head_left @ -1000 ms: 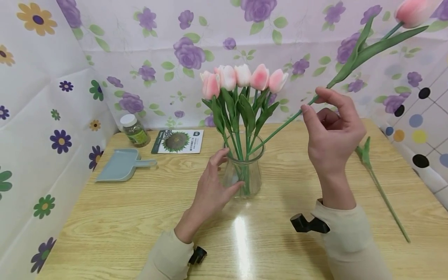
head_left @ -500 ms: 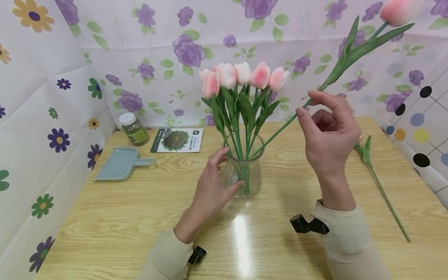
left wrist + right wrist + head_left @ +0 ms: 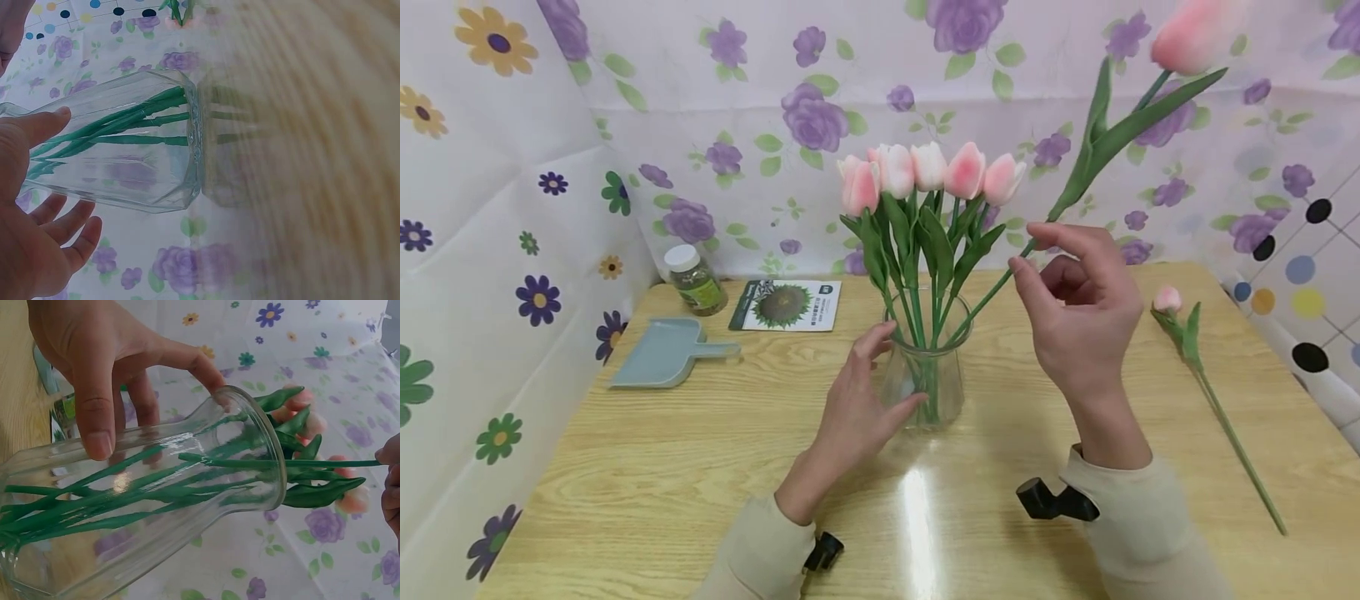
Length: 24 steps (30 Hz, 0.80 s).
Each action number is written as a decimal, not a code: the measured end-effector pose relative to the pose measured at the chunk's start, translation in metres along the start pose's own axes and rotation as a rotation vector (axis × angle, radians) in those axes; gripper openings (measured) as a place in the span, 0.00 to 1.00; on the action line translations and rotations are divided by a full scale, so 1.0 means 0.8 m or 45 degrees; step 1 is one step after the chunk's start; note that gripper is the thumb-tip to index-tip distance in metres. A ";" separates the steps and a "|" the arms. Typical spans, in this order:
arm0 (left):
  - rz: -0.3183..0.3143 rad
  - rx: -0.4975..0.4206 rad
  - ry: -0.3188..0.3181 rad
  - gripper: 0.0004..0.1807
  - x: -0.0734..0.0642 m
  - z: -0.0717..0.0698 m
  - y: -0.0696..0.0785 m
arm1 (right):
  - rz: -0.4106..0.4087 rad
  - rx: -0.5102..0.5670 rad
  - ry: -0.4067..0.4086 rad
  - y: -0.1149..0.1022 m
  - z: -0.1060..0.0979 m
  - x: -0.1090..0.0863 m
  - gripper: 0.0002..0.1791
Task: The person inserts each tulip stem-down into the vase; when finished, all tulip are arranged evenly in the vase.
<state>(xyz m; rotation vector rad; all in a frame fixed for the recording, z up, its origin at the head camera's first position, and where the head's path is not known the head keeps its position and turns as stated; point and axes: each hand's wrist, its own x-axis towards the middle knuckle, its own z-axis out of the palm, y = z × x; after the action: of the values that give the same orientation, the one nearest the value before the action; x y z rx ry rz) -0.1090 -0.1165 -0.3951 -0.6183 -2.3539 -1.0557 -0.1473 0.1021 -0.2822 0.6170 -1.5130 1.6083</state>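
A clear glass vase point(image 3: 951, 387) stands on the table and holds a bunch of pink-and-white tulips point(image 3: 917, 237). My left hand point(image 3: 853, 404) grips it from the left, thumb at the front and fingers around the side. Between thumb and index finger, my right hand point(image 3: 1086, 312) pinches the stem of another tulip point(image 3: 1116, 142), which leans out to the upper right. In the right wrist view, the lower end of that stem point(image 3: 237, 463) is inside the neck of the vase, well above its base. One more tulip point(image 3: 1191, 342) lies on the table at the right.
At the back left are a jar with a white lid point(image 3: 696, 279), a seed packet with a sunflower picture point(image 3: 786, 305) and a light blue dustpan point(image 3: 658, 354). Flowered cloth point(image 3: 842, 58) hangs behind the wooden table point(image 3: 685, 475).
My right hand has moved left and down with the tulip, bringing its bloom closer to the bunch. The bloom of the lying tulip has come into view. My left hand stays at the vase.
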 end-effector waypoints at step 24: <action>0.013 0.027 -0.005 0.58 -0.001 0.002 -0.002 | 0.037 -0.239 -0.530 0.018 0.011 -0.022 0.12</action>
<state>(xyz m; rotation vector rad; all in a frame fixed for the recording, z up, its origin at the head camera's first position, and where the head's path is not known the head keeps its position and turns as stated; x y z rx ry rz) -0.1097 -0.1164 -0.3977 -0.6242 -2.3595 -1.0244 -0.1516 0.0901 -0.3031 0.8638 -1.9567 1.3919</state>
